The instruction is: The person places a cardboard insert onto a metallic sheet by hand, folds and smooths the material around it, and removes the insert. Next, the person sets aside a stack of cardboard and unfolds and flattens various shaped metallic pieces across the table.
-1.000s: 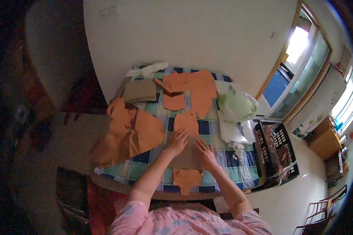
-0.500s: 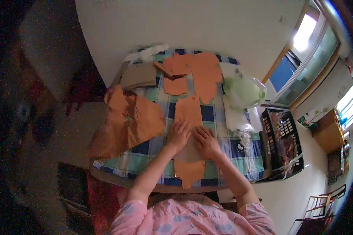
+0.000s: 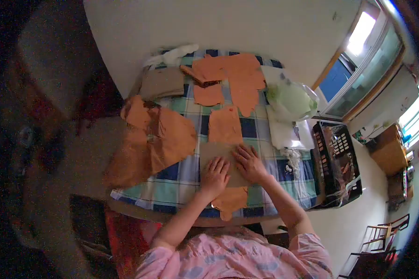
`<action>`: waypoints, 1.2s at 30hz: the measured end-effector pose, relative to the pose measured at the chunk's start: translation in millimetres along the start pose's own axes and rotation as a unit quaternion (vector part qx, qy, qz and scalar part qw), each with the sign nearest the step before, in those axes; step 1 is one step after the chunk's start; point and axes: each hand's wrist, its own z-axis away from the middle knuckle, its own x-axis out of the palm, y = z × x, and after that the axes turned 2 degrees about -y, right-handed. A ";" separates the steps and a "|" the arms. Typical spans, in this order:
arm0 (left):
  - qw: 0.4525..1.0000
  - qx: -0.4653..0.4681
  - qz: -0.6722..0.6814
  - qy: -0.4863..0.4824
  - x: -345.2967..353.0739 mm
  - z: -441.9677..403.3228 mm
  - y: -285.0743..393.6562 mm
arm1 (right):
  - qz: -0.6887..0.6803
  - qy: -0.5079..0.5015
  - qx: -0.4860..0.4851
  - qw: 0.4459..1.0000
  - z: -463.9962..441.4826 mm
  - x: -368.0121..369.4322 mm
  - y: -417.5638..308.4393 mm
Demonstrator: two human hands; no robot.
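Note:
Both palms lie on a flat brown cardboard piece at the middle of the table. My left hand rests on its lower left part, fingers stretched out and pointing away from me. On the upper right part is my right hand, open, its fingers spread a little. Under the cardboard lies an orange leather-like piece, which shows beyond its far edge. An orange end with an irregular edge shows on the near side; whether both belong to one piece is hidden.
A plaid cloth covers the table. A large crumpled orange sheet lies left, more cut orange pieces at the back. Brown sheets are stacked back left. A pale green plastic bag and a black crate stand right.
My hands have moved apart, the left one nearer to me and the right one slightly farther right. More of the cardboard shows between and above them. The view has shifted slightly.

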 end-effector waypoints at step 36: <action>0.996 -0.001 -0.035 -0.081 -18.6 6.1 3.3 | -0.403 0.069 0.270 0.872 -108.8 16.9 90.0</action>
